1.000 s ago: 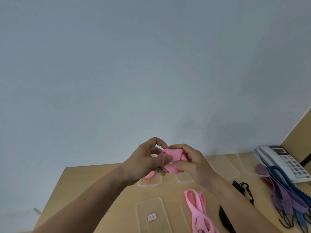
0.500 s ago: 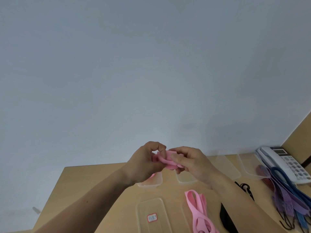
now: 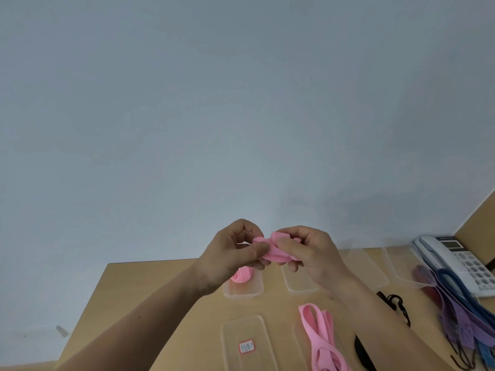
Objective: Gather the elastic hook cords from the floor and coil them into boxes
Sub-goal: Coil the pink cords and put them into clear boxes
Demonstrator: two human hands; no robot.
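The left hand (image 3: 230, 259) and right hand (image 3: 314, 259) are still pinching the soft pink elastic cord (image 3: 276, 251), rolling it tighter, so it is probably nearing the clear plastic box (image 3: 301, 289).

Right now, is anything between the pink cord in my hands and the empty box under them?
Nothing visible. The left hand and right hand hold the pink cord just over the empty box, whose open top looks bare. The neighbouring box already holds a pink coil.
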